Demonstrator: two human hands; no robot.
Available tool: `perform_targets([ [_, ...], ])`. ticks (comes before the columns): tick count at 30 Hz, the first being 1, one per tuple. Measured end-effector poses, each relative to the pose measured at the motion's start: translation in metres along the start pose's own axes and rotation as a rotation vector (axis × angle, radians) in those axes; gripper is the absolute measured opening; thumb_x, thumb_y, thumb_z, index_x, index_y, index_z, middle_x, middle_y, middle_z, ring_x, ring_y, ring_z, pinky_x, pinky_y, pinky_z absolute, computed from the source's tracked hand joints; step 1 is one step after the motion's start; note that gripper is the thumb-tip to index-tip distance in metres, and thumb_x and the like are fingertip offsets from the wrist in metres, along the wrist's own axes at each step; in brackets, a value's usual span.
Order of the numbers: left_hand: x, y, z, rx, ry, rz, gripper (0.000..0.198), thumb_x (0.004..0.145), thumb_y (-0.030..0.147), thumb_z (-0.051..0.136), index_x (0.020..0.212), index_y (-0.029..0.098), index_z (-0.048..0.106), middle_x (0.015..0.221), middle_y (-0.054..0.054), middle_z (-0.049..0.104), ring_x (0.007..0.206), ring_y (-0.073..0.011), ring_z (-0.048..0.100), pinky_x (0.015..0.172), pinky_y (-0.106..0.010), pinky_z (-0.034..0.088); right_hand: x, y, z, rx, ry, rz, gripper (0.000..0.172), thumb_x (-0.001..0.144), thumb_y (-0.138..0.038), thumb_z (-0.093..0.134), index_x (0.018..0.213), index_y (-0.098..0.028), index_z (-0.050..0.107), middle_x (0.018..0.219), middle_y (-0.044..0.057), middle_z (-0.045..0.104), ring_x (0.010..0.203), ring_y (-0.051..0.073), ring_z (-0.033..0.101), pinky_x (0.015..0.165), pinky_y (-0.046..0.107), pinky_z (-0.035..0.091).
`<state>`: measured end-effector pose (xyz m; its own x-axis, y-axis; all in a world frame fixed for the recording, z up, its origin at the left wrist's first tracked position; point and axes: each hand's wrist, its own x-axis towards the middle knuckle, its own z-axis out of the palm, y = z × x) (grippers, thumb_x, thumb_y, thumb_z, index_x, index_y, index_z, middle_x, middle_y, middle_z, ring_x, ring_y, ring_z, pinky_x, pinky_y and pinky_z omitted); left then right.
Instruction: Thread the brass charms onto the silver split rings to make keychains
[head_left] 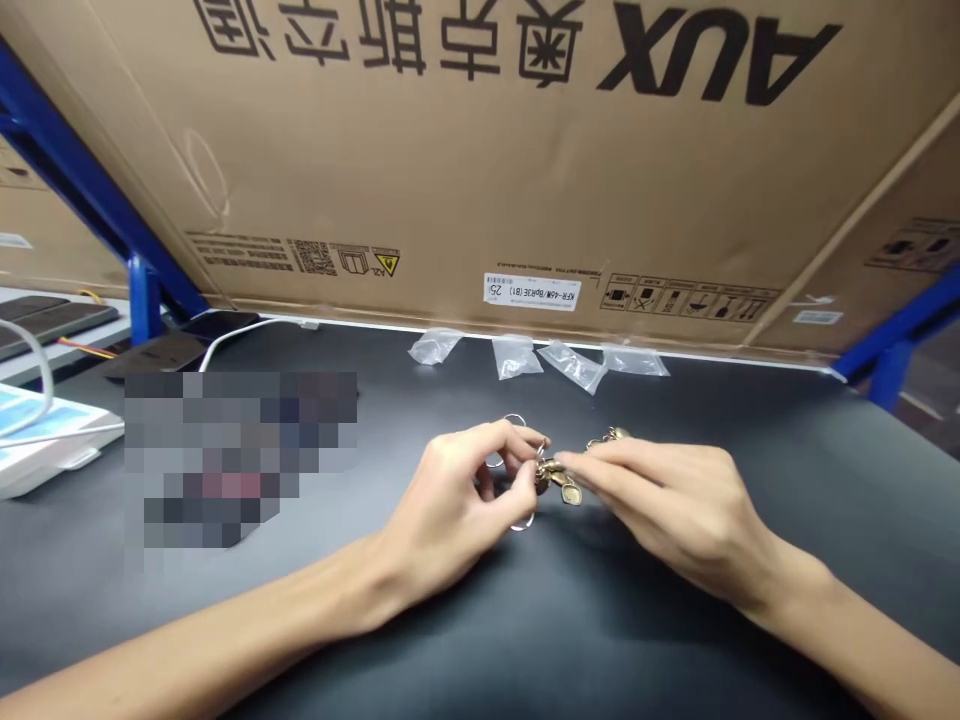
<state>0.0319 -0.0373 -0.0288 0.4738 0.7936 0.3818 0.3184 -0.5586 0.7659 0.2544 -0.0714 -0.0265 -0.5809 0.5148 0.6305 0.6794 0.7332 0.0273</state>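
My left hand [469, 495] pinches a silver key ring [517, 470] between thumb and fingers, just above the black table [525, 630]. My right hand [667, 500] meets it from the right, fingertips pinched on a small brass-coloured charm piece [564, 482] that hangs by a short brass chain [609, 437]. Both hands touch the same small cluster of metal parts at the table's middle. The fingers cover much of the ring and the joint between the parts.
Several small clear plastic bags [540, 357] lie in a row at the table's back edge, under a big cardboard box [480, 150]. A blurred patch [232, 455] lies at left, with a white device [45, 440], white cables and a dark phone [217, 325] beyond. Blue frame posts stand at both sides.
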Motion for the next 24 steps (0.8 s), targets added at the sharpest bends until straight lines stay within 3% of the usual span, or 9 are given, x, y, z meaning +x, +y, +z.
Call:
perform_targets([
  [4, 0.002, -0.005, -0.004, 0.032, 0.071, 0.045, 0.007, 0.083, 0.014, 0.059, 0.077, 0.016, 0.063, 0.101, -0.006, 0.075, 0.064, -0.0105, 0.065, 0.053, -0.021, 0.050, -0.001, 0.019, -0.006, 0.024, -0.074, 0.240, 0.018, 0.094, -0.023, 0.056, 0.106, -0.020, 0.070, 0.099, 0.006, 0.074, 0.083, 0.017, 0.068, 0.072, 0.029, 0.054],
  [8, 0.002, -0.006, -0.005, 0.055, 0.084, 0.078, 0.007, 0.081, 0.012, 0.059, 0.078, 0.016, 0.064, 0.100, -0.006, 0.075, 0.062, -0.0095, 0.064, 0.052, -0.020, 0.050, -0.002, 0.029, -0.003, 0.036, -0.298, 0.197, 0.021, 0.095, -0.028, 0.056, 0.109, -0.024, 0.070, 0.101, 0.006, 0.071, 0.089, 0.019, 0.065, 0.072, 0.030, 0.053],
  [11, 0.003, -0.006, -0.005, 0.077, 0.080, 0.086, 0.007, 0.081, 0.012, 0.060, 0.078, 0.016, 0.064, 0.099, -0.006, 0.076, 0.060, -0.0089, 0.063, 0.052, -0.020, 0.050, -0.002, 0.028, 0.003, 0.017, -0.382, 0.141, 0.022, 0.097, -0.026, 0.052, 0.112, -0.025, 0.068, 0.101, 0.005, 0.069, 0.091, 0.019, 0.062, 0.069, 0.029, 0.050],
  [17, 0.002, -0.008, -0.005, 0.099, 0.054, 0.094, 0.006, 0.081, 0.012, 0.060, 0.078, 0.016, 0.063, 0.099, -0.006, 0.076, 0.057, -0.0081, 0.062, 0.052, -0.019, 0.050, -0.004, 0.026, 0.008, 0.004, -0.387, 0.138, 0.022, 0.100, -0.025, 0.045, 0.102, -0.019, 0.067, 0.099, 0.007, 0.070, 0.089, 0.019, 0.061, 0.071, 0.030, 0.050],
  [24, 0.002, -0.010, -0.005, 0.107, 0.057, 0.109, 0.006, 0.081, 0.012, 0.060, 0.078, 0.017, 0.062, 0.099, -0.006, 0.076, 0.055, -0.0075, 0.061, 0.052, -0.020, 0.050, -0.001, 0.022, 0.004, 0.217, -0.264, 0.283, 0.024, 0.100, -0.027, 0.047, 0.117, -0.020, 0.063, 0.104, 0.008, 0.069, 0.092, 0.019, 0.063, 0.081, 0.034, 0.053],
])
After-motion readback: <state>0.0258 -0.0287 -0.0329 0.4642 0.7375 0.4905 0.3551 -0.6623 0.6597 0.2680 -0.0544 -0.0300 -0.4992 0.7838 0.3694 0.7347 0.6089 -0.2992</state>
